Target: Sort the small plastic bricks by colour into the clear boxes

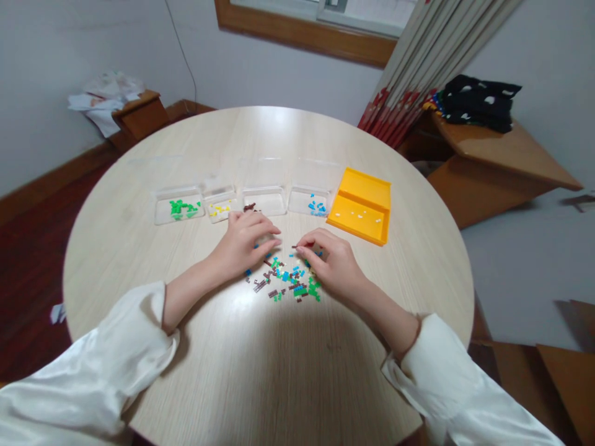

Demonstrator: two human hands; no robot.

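A loose heap of small building bricks (286, 276) in brown, blue, green and pale colours lies on the round table. Over its right edge, my right hand (332, 257) pinches a small brown brick (294, 247) between thumb and fingertips. My left hand (246, 241) hovers at the heap's upper left with fingers apart; nothing shows in it. Beyond the hands stand clear boxes: one with green bricks (182, 209), one with yellow bricks (219, 209), one with brown bricks (251, 207), partly behind my left hand, and one with blue bricks (317, 205).
A yellow case (360, 232) lies open at the right of the row, with several white bricks in it. The round table (223, 371) has its curved edge on both sides. Behind it are a curtain (418, 68) and a wooden stand (502, 155) with black cloth.
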